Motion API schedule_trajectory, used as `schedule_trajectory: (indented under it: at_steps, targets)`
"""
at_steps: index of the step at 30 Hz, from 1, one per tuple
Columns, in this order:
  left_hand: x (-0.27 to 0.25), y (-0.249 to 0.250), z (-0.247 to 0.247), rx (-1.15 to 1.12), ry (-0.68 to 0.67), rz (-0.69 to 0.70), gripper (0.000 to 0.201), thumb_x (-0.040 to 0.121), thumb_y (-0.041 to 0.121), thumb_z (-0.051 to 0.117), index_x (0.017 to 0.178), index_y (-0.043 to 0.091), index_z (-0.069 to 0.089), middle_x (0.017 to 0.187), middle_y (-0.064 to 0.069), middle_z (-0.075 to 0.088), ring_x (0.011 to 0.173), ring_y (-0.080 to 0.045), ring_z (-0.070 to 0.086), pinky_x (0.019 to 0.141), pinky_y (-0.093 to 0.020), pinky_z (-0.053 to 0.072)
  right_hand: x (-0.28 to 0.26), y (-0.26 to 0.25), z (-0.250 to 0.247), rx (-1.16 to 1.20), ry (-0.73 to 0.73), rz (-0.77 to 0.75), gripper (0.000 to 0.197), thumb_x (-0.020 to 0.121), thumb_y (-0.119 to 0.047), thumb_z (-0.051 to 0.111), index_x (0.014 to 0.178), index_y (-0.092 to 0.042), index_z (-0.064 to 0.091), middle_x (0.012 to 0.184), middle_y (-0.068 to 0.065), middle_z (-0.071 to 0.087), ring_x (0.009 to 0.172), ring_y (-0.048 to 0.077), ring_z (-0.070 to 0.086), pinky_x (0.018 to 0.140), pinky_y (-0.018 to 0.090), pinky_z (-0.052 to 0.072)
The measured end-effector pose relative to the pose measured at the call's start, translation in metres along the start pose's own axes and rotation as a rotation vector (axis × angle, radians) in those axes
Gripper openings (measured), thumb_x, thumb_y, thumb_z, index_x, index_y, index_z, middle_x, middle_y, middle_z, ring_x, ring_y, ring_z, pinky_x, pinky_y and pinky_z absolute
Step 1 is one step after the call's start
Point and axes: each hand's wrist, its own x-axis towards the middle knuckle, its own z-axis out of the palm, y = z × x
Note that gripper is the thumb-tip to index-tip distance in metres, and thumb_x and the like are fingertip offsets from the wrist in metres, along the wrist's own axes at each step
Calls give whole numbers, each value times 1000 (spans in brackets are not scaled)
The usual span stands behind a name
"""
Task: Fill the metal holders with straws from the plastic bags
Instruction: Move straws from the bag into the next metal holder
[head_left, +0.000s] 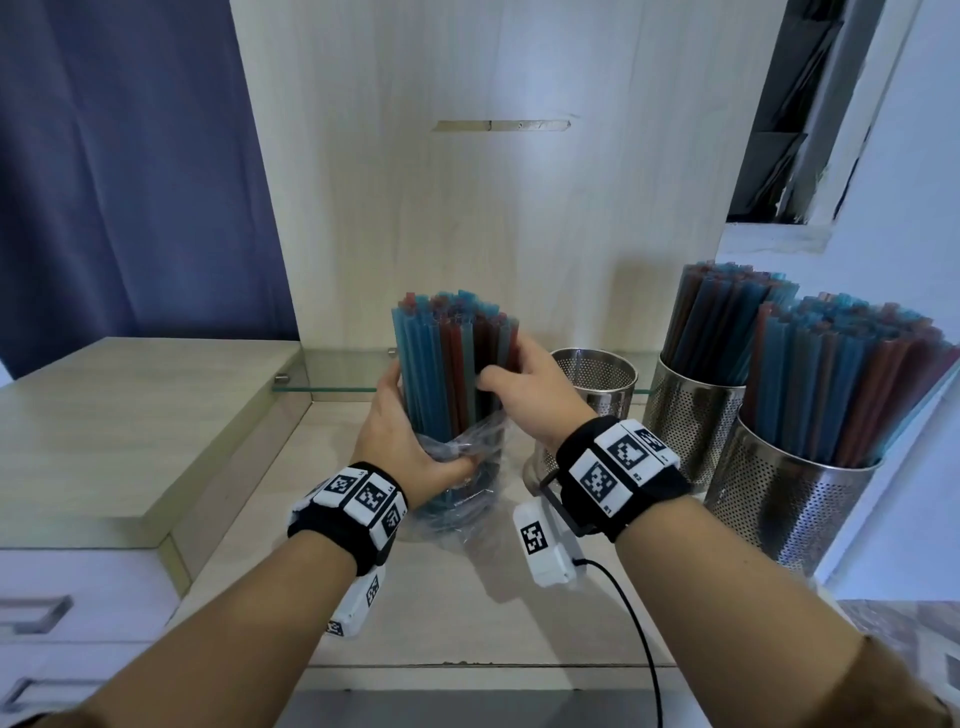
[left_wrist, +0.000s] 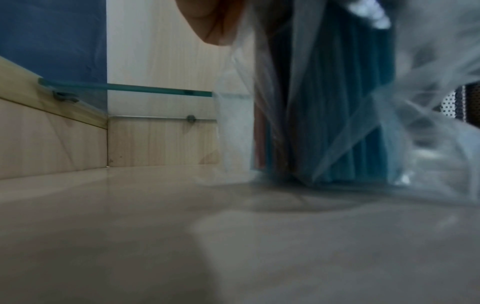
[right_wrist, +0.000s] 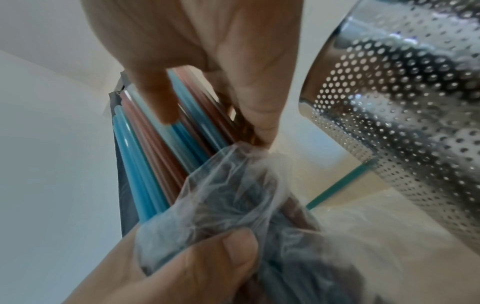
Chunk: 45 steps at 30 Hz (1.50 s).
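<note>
A bundle of blue and red straws (head_left: 452, 364) stands upright on the wooden shelf, its lower half in a crumpled clear plastic bag (head_left: 467, 467). My left hand (head_left: 410, 441) grips the bunched bag around the bundle's lower part, thumb (right_wrist: 228, 261) pressed on the plastic. My right hand (head_left: 524, 384) wraps the bare straws (right_wrist: 155, 156) above the bag. An empty perforated metal holder (head_left: 597, 384) stands just right of the bundle, close beside my right hand (right_wrist: 207, 67). The left wrist view shows the bag's bottom (left_wrist: 337, 123) resting on the shelf.
Two perforated metal holders (head_left: 691, 415) (head_left: 795, 499) packed with straws stand at the right. A glass shelf edge (head_left: 332, 388) runs behind the bundle. A raised wooden cabinet top (head_left: 130, 426) lies to the left, a wooden back panel (head_left: 467, 182) behind. A black cable (head_left: 639, 639) trails from my right wrist.
</note>
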Motion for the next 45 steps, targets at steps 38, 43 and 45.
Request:
schedule_trajectory:
  at_steps: [38, 43, 45]
  targets:
    - [6, -3, 1, 184, 27, -49, 131, 56, 65, 82, 153, 16, 10, 153, -9, 34, 139, -25, 35, 113, -39, 34, 47, -28, 6, -142, 163, 52, 14, 89, -10, 65, 103, -8, 68, 97, 11, 71, 94, 24, 68, 93, 42, 55]
    - [7, -5, 2, 188, 28, -53, 130, 55, 64, 83, 152, 18, 10, 152, -8, 36, 138, -24, 37, 112, -39, 35, 50, -42, -1, 4, 217, -12, 9, 93, -11, 60, 85, -16, 61, 80, 1, 58, 82, 18, 57, 83, 34, 50]
    - [7, -5, 2, 177, 31, -54, 130, 55, 63, 84, 152, 20, 9, 152, -7, 36, 138, -24, 37, 112, -41, 36, 50, -48, -4, 52, 225, -44, 6, 96, -18, 59, 91, -14, 60, 76, 1, 56, 78, 19, 56, 80, 37, 50]
